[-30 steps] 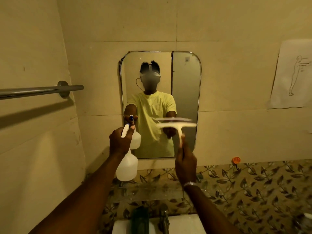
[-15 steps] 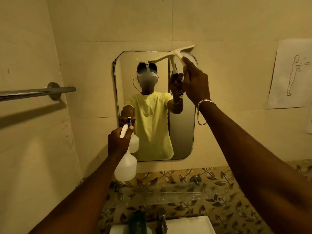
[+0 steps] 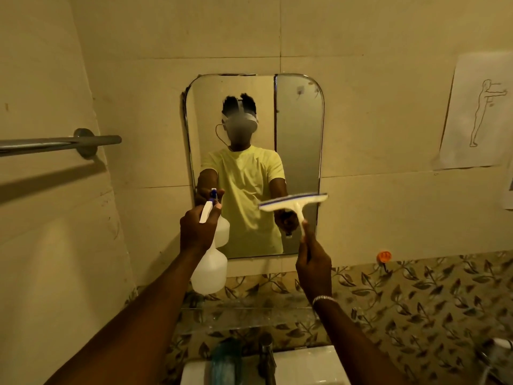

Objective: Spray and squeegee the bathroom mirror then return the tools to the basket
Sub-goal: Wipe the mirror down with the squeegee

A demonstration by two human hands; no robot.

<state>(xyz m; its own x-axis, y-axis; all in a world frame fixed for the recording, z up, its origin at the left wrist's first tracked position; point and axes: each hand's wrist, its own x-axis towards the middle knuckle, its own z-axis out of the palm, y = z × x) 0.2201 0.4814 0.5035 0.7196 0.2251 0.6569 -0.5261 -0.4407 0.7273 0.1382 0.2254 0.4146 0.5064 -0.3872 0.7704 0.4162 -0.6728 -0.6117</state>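
A rounded wall mirror hangs straight ahead and reflects me in a yellow shirt. My left hand grips the neck of a white spray bottle, whose blue-tipped nozzle points at the mirror's lower left. My right hand holds the handle of a white squeegee. Its blade is level in front of the mirror's lower right part, tilted slightly. Whether the blade touches the glass I cannot tell. No basket is in view.
A metal towel bar sticks out from the left wall. Below the mirror are a glass shelf, a tap and a white basin. An orange hook and a paper drawing are on the right wall.
My right hand has brought the squeegee down from the mirror's top right corner to its lower right part. The left hand with the bottle has stayed nearly still.
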